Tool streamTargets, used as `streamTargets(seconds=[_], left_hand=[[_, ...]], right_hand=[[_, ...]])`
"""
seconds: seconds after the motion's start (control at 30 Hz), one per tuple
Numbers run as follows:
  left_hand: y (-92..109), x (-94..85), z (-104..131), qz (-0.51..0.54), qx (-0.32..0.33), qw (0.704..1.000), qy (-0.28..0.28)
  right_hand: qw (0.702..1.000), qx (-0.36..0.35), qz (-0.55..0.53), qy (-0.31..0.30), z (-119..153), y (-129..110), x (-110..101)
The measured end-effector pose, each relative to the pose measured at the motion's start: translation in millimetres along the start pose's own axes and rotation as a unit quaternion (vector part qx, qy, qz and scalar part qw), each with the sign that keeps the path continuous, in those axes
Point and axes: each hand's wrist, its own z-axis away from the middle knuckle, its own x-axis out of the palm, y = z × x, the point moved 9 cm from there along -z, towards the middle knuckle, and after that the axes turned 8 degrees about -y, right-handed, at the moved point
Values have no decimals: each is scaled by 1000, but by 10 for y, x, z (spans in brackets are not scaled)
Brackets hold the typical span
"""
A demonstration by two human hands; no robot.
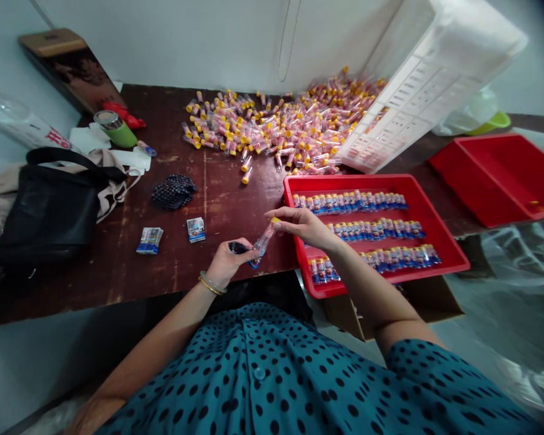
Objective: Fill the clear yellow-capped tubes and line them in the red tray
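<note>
Though red lettering beginning "H" marks the plastic bottle (25,121), tube labels (330,204) are too small to read. The right fingers (284,227) pinch the yellow cap (275,220) of a clear tube (266,237); the left fingers (245,257) grip its lower end. Bare worktop (236,193) lies ahead of them, a red tray (435,226) just right.

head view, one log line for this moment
left hand: holding tube, lower end; right hand: at yellow cap; red tray: three rows of tubes; loose tubes: heaped on table

Head cam — looks fwd & down, nr table (226,193).
</note>
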Motion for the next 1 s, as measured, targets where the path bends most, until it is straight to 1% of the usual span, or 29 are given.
streamTargets(seconds=[0.07, 0.17, 0.3, 0.4, 0.5, 0.57, 0.63, 0.73, 0.8, 0.87, 0.93, 1.0], left_hand=[[-3, 40, 1, 4, -9, 1000, -20], [4, 44, -2, -2, -9, 1000, -17], [21, 64, -22, -8, -1, 1000, -21], [-3, 93, -38, 1, -5, 1000, -26], [-98, 86, -44, 4, -25, 1000, 3], [-191, 97, -39, 7, -44, 999, 20], [-301, 147, -28, 37, -69, 997, 18], [-457, 250, 12, 121, -126, 985, 3], [-509, 328, 43, 167, -162, 972, -16], [-514, 426, 66, 201, -191, 960, -49], [-497, 544, 82, 224, -216, 946, -90], [-466, 637, 82, 239, -226, 938, -112]], right_hand=[[1000, 1, 6, 10, 10, -2, -54], [1000, 2, -4, 29, 43, -4, -127], [1000, 11, -4, 6, 65, 4, -81], [1000, 0, 21, -4, 76, -12, -27], [998, -34, 47, 33, 122, -32, -18], [993, -51, 67, 78, 184, -1, -24], [989, -55, 71, 122, 263, 81, -25], [983, -54, 16, 173, 389, 248, -29], [980, -47, -29, 191, 458, 349, -32], [980, -33, -56, 189, 505, 415, -8], [984, -14, -68, 165, 538, 452, 66], [987, 8, -83, 141, 581, 479, 167]])
